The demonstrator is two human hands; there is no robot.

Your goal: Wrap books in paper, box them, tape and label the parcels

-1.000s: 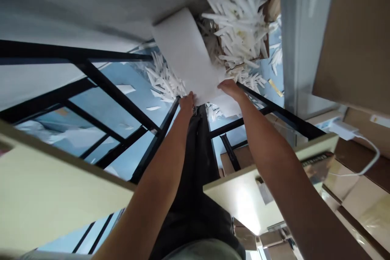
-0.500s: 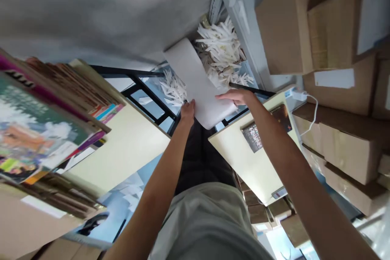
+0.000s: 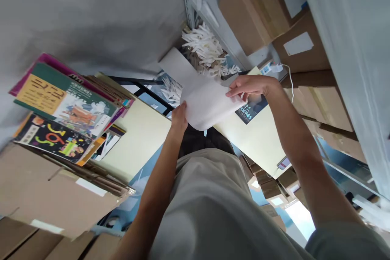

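A long white sheet of paper (image 3: 204,103) stretches in front of my body, bent into a curve, its far end reaching toward the grey wall. My left hand (image 3: 179,117) pinches its near left edge, thumb upward. At the right edge, my right hand (image 3: 248,85) has thumb and fingers closed on the sheet. Beyond the paper lies a heap of crumpled or folded white paper strips (image 3: 204,44), and a smaller pile of strips (image 3: 171,91) shows to its left. A dark-covered book (image 3: 251,107) lies beneath my right hand, partly hidden.
Stacked books (image 3: 76,109) stand on the pale left tabletop (image 3: 143,130). On the right is another pale tabletop (image 3: 258,142) with a phone-like object (image 3: 284,163) at its edge. Cardboard boxes (image 3: 326,105) fill the right-hand shelves. A white power strip (image 3: 269,67) with a cable sits nearby.
My right hand has gone from lying with fingers extended over the paper to gripping its right edge, farther right. The sheet is now more curved and raised. The camera view has shifted.
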